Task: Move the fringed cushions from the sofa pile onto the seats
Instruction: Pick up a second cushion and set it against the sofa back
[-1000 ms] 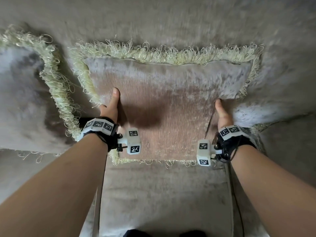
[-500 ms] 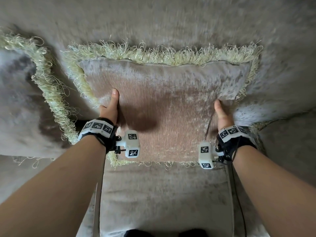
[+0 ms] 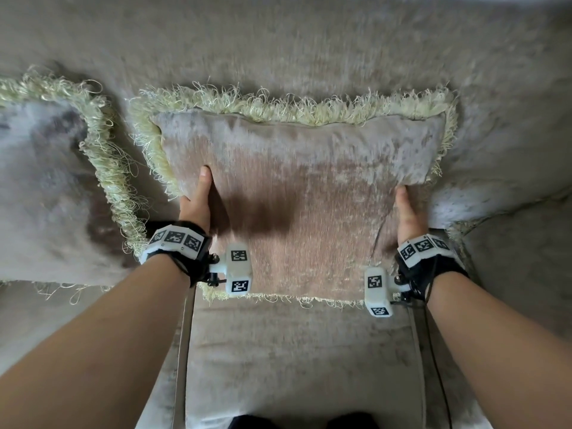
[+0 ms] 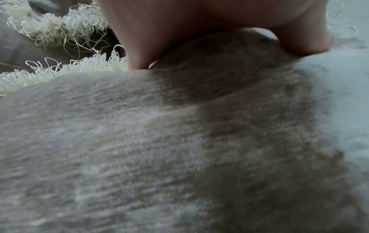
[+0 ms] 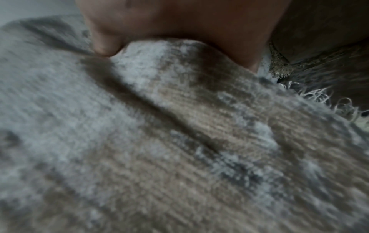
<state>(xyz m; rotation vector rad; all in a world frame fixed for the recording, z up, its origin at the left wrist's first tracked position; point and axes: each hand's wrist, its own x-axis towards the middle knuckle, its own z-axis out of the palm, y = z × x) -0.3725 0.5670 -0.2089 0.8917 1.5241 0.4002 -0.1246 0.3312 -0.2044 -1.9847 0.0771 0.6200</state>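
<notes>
cushion (image 3: pixel 303 212) barely shifted, left hand (image 3: pixel 196 202), right hand (image 3: pixel 408 215) each gripping a side

Open seat (image 3: pixel 303 360) lay bare in front of the held cushion (image 3: pixel 297 212), free for passing. Blocked at the left by a second fringed cushion (image 3: pixel 43 193), fringes nearly touching with only a narrow gap between. Closed off behind by the sofa back (image 3: pixel 278 48). Hemmed at the right by another seat (image 3: pixel 526 258).
</notes>
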